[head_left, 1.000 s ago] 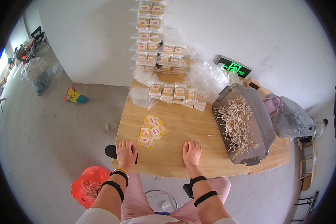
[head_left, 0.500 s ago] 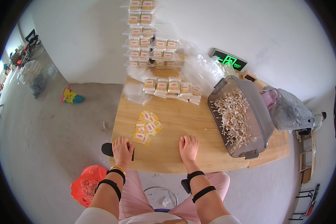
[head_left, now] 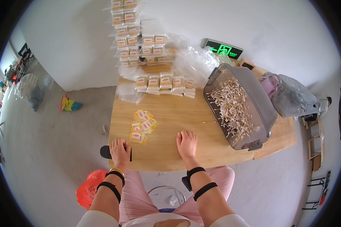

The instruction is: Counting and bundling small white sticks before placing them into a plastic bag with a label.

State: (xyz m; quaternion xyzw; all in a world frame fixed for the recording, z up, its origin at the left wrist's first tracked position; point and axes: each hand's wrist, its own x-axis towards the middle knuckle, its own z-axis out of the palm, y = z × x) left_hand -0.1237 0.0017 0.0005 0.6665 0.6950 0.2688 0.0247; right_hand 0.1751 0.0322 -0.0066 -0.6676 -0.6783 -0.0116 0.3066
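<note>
My left hand point(head_left: 120, 152) rests on the table's near left edge, over a flat black piece point(head_left: 105, 152) that sticks out past both sides of it. Its fingers are loosely bent, slightly apart, gripping nothing visible. With fingers bent and a little apart, my right hand point(head_left: 186, 144) lies on the bare wood near the front edge, holding nothing. Between and beyond the hands is a loose pile of yellow and white printed cards point(head_left: 143, 126). Farther back stands a row of small clear packs of cotton swabs point(head_left: 165, 81). A grey translucent bin point(head_left: 262, 109) tilts at the right, with loose cotton swabs point(head_left: 231, 108) inside.
Stacked bagged swab packs point(head_left: 125, 41) rise at the back, beside clear plastic bags point(head_left: 201, 62). A single swab point(head_left: 209, 122) lies by the bin. A green exit sign point(head_left: 223, 49) and grey bag point(head_left: 293, 98) are behind it. A red bag point(head_left: 88, 191) sits below left.
The view has shifted, so the table and its contents appear farther left and higher. Both hands keep their resting places on the table.
</note>
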